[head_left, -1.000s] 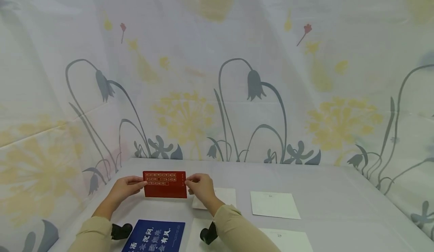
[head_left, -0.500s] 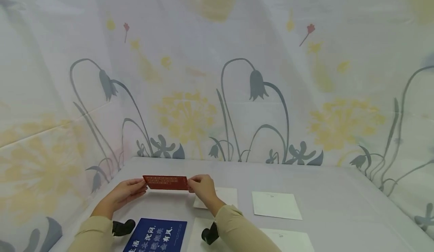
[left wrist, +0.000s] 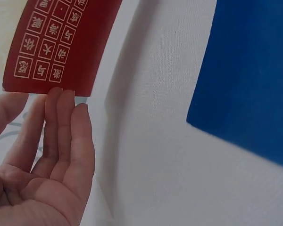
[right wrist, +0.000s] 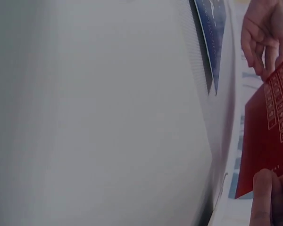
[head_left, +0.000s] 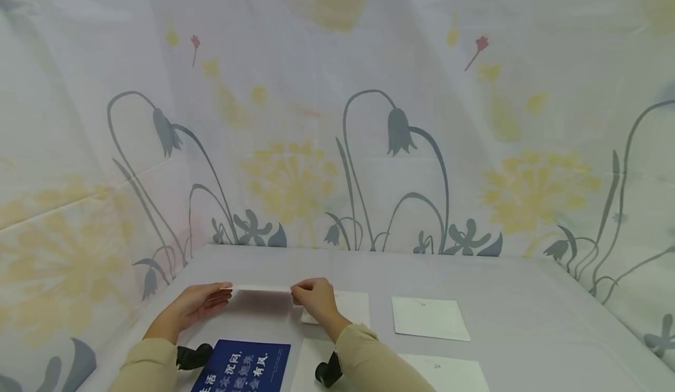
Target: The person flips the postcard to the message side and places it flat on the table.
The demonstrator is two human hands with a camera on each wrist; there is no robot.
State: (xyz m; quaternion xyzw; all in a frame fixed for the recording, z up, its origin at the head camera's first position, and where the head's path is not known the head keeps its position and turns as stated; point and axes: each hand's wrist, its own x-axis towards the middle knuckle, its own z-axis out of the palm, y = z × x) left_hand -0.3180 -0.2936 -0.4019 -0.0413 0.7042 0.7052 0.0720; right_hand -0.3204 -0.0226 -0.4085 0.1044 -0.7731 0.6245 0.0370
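Held level above the table, a postcard (head_left: 261,288) shows only its pale edge in the head view. Its red printed face (left wrist: 80,42), with rows of framed characters, appears in both wrist views and is turned downward. My left hand (head_left: 196,307) holds one short end, the thumb on one side and nearly straight fingertips on the red face. At the opposite end, my right hand (head_left: 318,299) pinches the card between thumb and fingers. A blue postcard (head_left: 248,365) with white characters lies on the table nearer to me, between my forearms.
Pale cards lie to the right: one (head_left: 350,307) partly behind my right hand, one (head_left: 429,319) farther right, one (head_left: 445,374) near the front, and another (head_left: 308,360) beside the blue postcard. A flower-printed curtain (head_left: 295,116) stands behind the white table (head_left: 501,304).
The red postcard has tilted from facing me to lying level, so its red face has gone from the head view. Both hands keep hold of its ends and have lowered slightly.
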